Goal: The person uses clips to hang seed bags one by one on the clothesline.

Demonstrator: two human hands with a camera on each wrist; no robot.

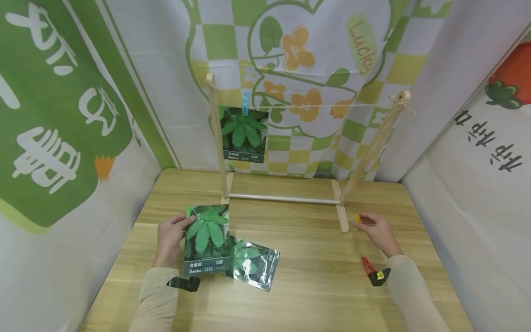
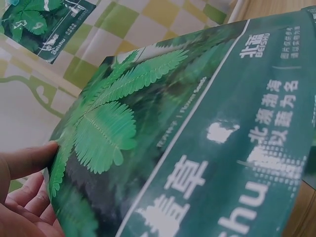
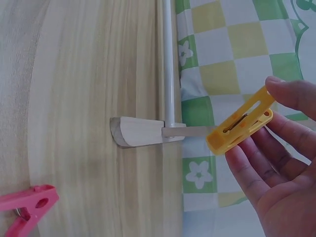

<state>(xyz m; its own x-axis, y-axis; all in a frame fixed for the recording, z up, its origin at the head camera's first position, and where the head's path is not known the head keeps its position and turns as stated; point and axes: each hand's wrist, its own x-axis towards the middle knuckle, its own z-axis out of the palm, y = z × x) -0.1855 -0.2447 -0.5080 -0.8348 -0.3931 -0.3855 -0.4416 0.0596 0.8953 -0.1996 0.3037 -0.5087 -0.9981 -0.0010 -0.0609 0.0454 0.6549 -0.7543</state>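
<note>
A green seed packet with a leaf picture is pinched at its upper left edge by my left hand. Its printed front fills most of the left wrist view, with the thumb on the front and the other fingers behind. Over the table at the right, my right hand holds a yellow clothespin between thumb and fingers. Another seed packet lies on the table, partly covered by the held one. A third packet hangs from a string under a blue clothespin.
The string spans two wooden posts on a stand with a white crossbar at the table's back. A red clothespin lies by my right wrist. Patterned cloth hangs behind the wooden table.
</note>
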